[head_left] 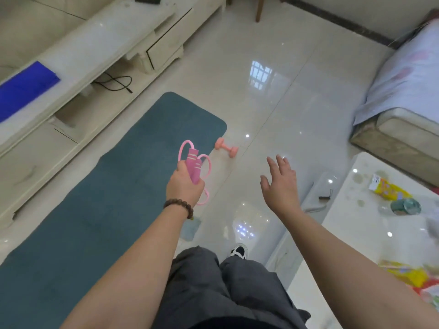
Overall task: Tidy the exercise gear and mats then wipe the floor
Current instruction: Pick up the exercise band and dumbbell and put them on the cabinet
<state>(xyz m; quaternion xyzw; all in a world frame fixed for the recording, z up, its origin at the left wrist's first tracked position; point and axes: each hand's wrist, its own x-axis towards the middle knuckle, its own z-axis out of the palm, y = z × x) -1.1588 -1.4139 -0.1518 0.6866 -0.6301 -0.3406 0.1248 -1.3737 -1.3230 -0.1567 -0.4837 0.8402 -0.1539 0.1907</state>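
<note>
My left hand grips a pink jump rope by its two handles, with the cord looping above and below my fist. It is held over the right edge of a teal exercise mat that lies flat on the glossy tiled floor. A small pink dumbbell lies on the floor just past the mat's far right corner, ahead of both hands. My right hand hovers open over the floor, fingers spread, holding nothing.
A long white TV cabinet runs along the left, with a blue mat or cloth on top and a black cable beneath. A bed stands far right. A white table with snack packets is near right.
</note>
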